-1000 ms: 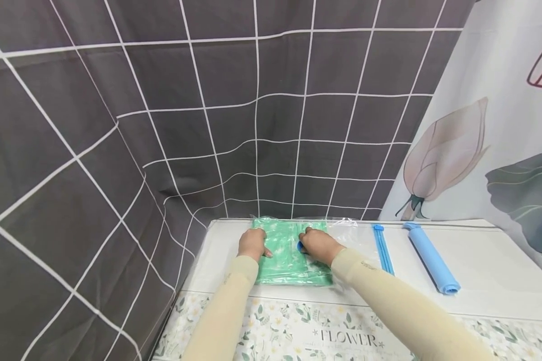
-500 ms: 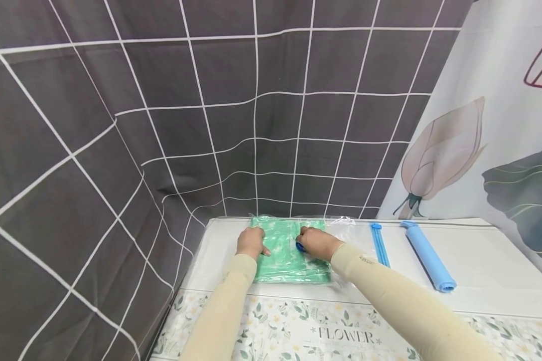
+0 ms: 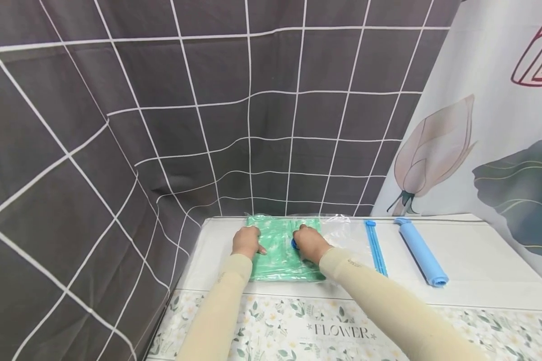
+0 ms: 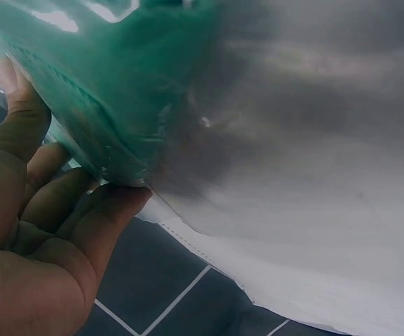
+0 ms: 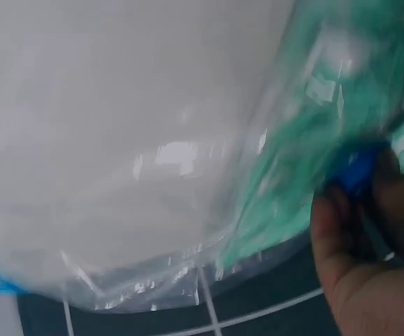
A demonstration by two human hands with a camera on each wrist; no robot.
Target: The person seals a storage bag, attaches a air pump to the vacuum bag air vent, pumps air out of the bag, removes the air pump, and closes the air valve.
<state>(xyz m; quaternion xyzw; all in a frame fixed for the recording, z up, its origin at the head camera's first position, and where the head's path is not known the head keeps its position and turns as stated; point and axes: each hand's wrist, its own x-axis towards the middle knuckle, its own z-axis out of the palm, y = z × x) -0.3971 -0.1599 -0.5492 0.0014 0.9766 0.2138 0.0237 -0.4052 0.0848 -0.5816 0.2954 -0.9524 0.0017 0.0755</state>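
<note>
A clear vacuum storage bag [image 3: 348, 233] lies flat on the white tabletop, with folded green fabric [image 3: 275, 245] inside its left part. My left hand [image 3: 246, 242] grips the bag's left edge. In the left wrist view its thumb [image 4: 16, 84] lies over the plastic and the curled fingers are at the edge. On the bag's upper face, my right hand [image 3: 311, 244] grips a round blue valve cap [image 5: 356, 168], partly hidden by the fingers. At the bag's right end runs a blue zip strip [image 3: 377, 253] with a slider [image 3: 370, 223] at its far end.
Right of the bag lies a light blue rolled-up tube with a handle-like end [image 3: 422, 254], like a hand pump. A floral mat [image 3: 343, 318] printed FLOWER covers the near side. Dark checked cloth [image 3: 271, 120] hangs behind and left; a flower-print curtain [image 3: 433, 150] hangs at right.
The head view has turned slightly, so everything sits a little further left. Both hands remain at the bag, the right fingers still around the blue cap.
</note>
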